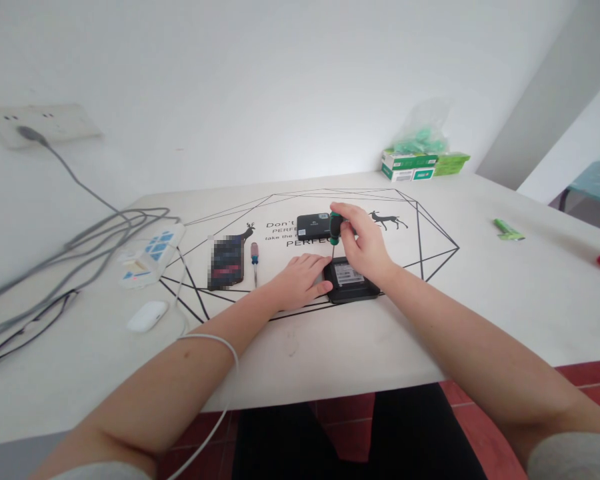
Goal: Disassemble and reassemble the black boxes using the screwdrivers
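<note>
My right hand (363, 240) is closed around the green and black handle of a screwdriver (335, 230). The screwdriver stands upright, its thin shaft reaching down to the far left corner of a black rectangular device (353, 291). White labels show inside the recessed middle of that device. My left hand (304, 281) lies with fingers stretched out at the device's left edge, thumb against its side. Just behind, a black flat box-shaped piece with small stickers (313, 227) lies on the table, partly hidden by my right hand and the screwdriver.
Left of my hands lie a second screwdriver (255, 257), a pixelated dark phone-like object (226, 262), a white earphone case (148, 316) and a power strip (155, 253) with grey cables. A white cable (215, 337) crosses my left forearm. Green boxes (410, 165) stand at the back right.
</note>
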The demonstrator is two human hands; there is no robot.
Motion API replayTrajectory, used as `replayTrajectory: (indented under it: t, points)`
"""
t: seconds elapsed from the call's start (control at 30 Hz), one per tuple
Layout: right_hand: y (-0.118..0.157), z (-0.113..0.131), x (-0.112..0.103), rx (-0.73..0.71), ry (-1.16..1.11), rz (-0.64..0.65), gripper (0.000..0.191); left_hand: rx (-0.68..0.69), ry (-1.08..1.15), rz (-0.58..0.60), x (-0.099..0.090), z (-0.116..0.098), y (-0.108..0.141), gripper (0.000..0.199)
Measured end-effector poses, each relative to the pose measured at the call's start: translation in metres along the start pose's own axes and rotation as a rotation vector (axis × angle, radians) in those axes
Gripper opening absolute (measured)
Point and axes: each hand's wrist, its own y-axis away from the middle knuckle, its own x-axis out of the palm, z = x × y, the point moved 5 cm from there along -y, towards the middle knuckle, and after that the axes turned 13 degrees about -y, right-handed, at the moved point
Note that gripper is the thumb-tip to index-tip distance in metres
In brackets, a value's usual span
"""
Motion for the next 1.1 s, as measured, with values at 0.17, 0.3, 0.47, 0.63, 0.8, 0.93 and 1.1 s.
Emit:
replayTrajectory:
  t: [0.17, 0.3, 0.47, 0.63, 0.8, 0.93, 1.1]
  points:
    - [0.001, 0.000, -0.005, 0.021, 0.060, -0.090, 0.041, 0.005, -0.002, 0.004, 0.000, 0.000, 0.000, 0.085]
    - [0.000, 0.004, -0.004, 0.011, 0.024, -0.086, 0.034, 0.008, -0.005, 0.007, 0.000, -0.001, 0.001, 0.082]
    - [0.002, -0.006, -0.002, 0.157, -0.020, -0.079, 0.034, 0.010, -0.002, 0.000, -0.002, -0.001, 0.002, 0.081]
    - [0.007, -0.014, 0.002, 0.206, -0.115, -0.107, 0.044, 0.014, 0.001, 0.008, -0.002, -0.001, 0.001, 0.082]
    - [0.008, -0.010, 0.004, 0.171, -0.107, -0.054, 0.043, 0.011, -0.001, 0.010, -0.003, -0.002, 0.001, 0.084]
    - [0.004, -0.003, 0.003, 0.095, -0.043, -0.013, 0.044, 0.011, -0.007, 0.010, -0.002, -0.001, 0.002, 0.081]
    - [0.002, -0.003, 0.002, 0.105, -0.015, -0.009, 0.035, 0.010, -0.007, 0.009, -0.002, -0.001, 0.002, 0.083]
